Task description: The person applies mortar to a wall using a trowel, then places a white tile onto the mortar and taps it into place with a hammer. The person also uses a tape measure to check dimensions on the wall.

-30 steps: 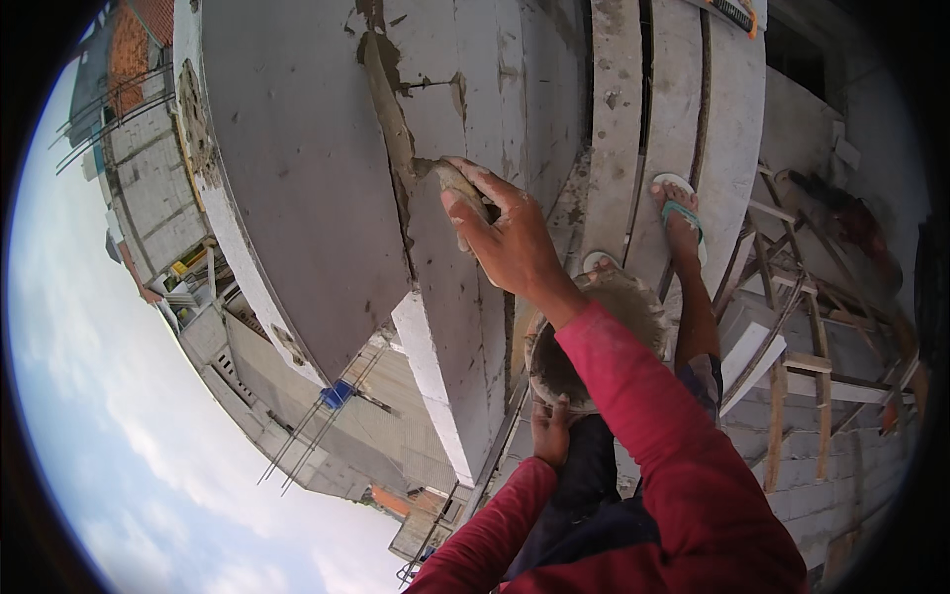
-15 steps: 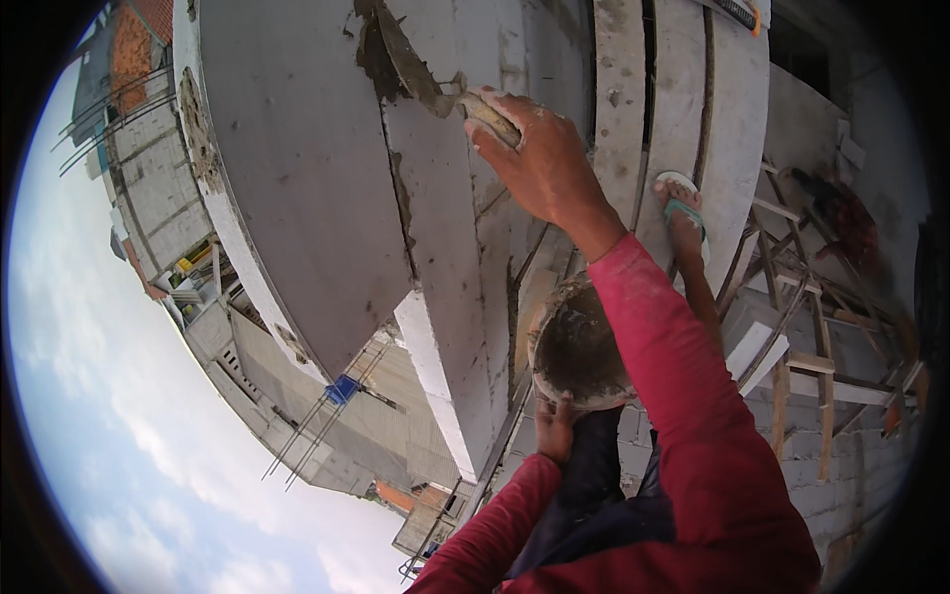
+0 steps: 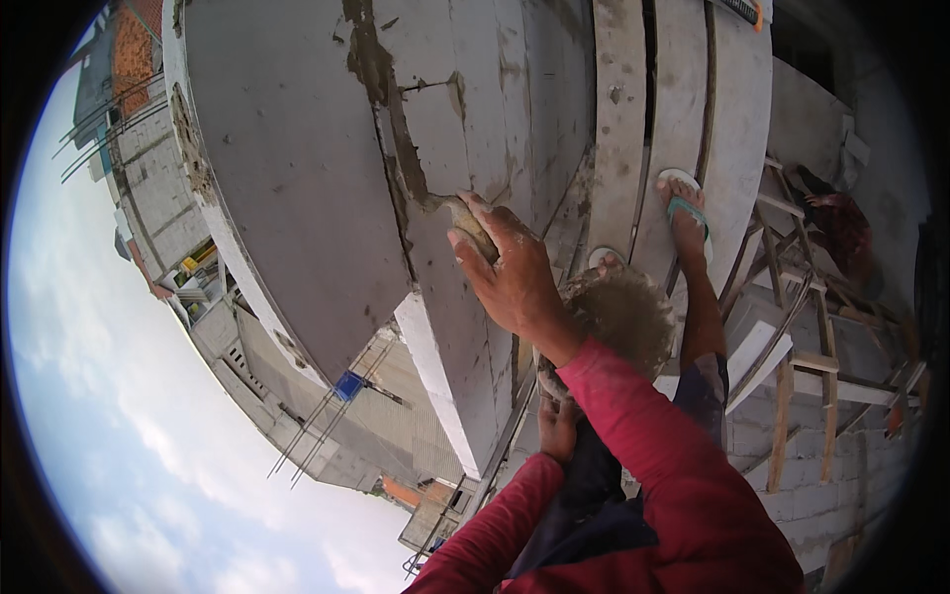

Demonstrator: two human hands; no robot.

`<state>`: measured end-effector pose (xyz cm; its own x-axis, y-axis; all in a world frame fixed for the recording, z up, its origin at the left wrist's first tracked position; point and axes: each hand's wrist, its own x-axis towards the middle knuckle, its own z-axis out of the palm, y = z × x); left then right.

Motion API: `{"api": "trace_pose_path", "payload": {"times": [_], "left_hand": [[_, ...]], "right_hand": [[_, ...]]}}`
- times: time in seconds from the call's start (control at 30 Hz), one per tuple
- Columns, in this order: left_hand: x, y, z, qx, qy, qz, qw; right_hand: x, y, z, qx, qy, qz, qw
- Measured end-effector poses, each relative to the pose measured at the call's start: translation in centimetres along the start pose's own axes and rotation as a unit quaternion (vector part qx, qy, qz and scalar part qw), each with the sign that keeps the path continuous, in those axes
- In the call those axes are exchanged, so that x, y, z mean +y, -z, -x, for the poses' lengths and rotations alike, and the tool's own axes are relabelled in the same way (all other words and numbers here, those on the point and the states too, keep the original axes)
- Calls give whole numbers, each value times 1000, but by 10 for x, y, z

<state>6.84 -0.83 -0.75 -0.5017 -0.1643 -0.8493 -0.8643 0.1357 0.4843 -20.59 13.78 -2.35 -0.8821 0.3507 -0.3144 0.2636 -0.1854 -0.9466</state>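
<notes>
My right hand (image 3: 510,277) grips the mortar-crusted handle of a trowel (image 3: 473,228), whose blade rests at a strip of wet grey mortar (image 3: 401,139) along a seam in the pale wall (image 3: 277,168). Below it, my left hand (image 3: 556,431) holds the rim of a round, dirty bowl (image 3: 633,317) with grey mortar in it, partly behind my right forearm. My sandalled foot (image 3: 683,213) stands on a wide plank.
Long planks (image 3: 727,109) form a walkway beside the wall. Wooden framing (image 3: 821,366) lies at the right, with another person (image 3: 836,228) in red among it. At left, past the wall edge, are rooftops, rebar (image 3: 307,441) and a blue object (image 3: 346,386).
My right hand with the trowel rose along the seam half a second ago and is now back lower down. The mortar strip looks smoother. My left hand stays on the bowl.
</notes>
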Motion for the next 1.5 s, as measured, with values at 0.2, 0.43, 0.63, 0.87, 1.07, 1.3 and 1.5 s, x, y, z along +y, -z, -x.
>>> {"api": "trace_pose_path", "payload": {"times": [0.2, 0.43, 0.63, 0.87, 1.07, 1.3, 1.5], "left_hand": [[-43, 34, 4, -62, -226, -414, 879], [-3, 3, -2, -28, 2, -68, 997], [0, -2, -2, -51, 3, -41, 998], [2, -4, 0, -43, 68, 7, 997], [13, -25, -2, -3, 74, 38, 997], [24, -34, -3, 12, 56, -16, 998], [42, -46, -2, 35, 97, 48, 993]], "right_hand": [[-8, -21, 37, -41, -4, -26, 999], [2, -14, -34, 10, -3, -16, 1000], [-3, 0, -16, -20, 42, -134, 990], [-7, -10, -86, 22, 66, 1, 998], [40, 10, -68, -33, 94, -39, 994], [34, 17, -217, 72, 176, -22, 981], [77, -8, -165, 32, 139, 69, 987]]}}
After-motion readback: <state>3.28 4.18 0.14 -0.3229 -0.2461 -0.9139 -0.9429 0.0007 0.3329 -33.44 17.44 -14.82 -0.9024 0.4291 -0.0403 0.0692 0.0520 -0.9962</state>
